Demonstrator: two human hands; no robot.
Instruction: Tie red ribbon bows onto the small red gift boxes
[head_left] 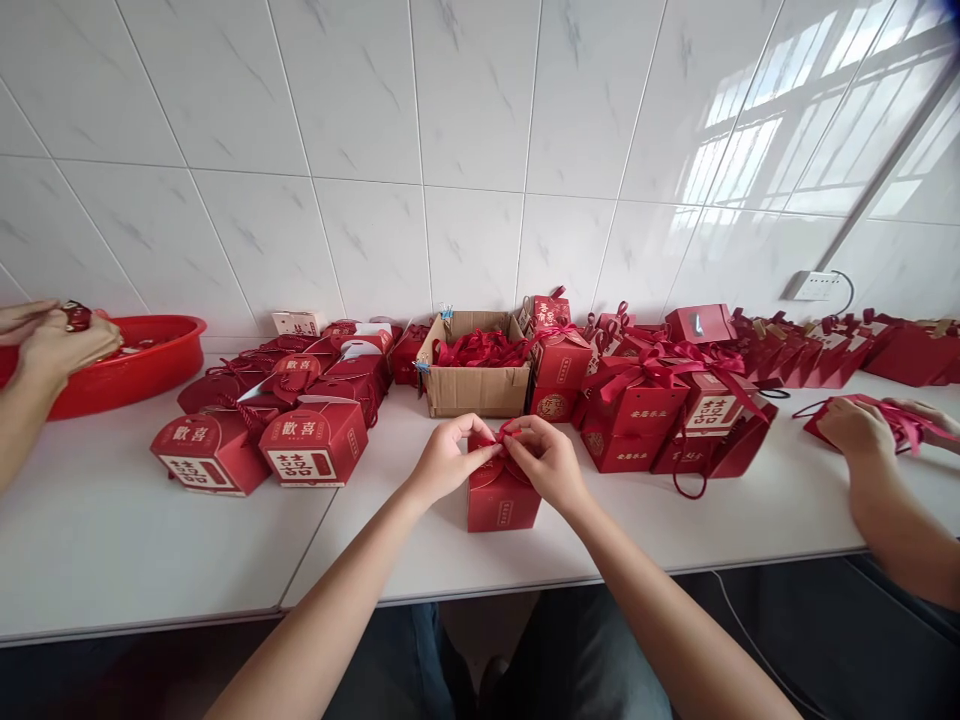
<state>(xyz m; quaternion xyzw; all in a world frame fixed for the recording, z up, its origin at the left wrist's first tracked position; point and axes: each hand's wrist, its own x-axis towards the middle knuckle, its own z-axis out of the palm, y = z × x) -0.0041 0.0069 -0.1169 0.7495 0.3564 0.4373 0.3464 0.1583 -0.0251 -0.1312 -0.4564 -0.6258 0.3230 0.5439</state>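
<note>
A small red gift box (501, 505) stands on the white table right in front of me. My left hand (454, 458) and my right hand (546, 462) meet over its top, one from each side. Between their pinched fingertips is a red ribbon (504, 436), of which only a short piece shows. Both hands are closed on it, and the fingers partly cover the box's lid. Behind the box, an open cardboard carton (480, 390) holds a heap of loose red ribbons (481, 350).
Red gift boxes (311, 445) are grouped at left; ribboned boxes (634, 415) are stacked at right. Another person's hands (71, 340) are over a red basin (150, 365) at far left. A co-worker's hand (859, 425) works at far right. The table's front edge (525, 592) is near me.
</note>
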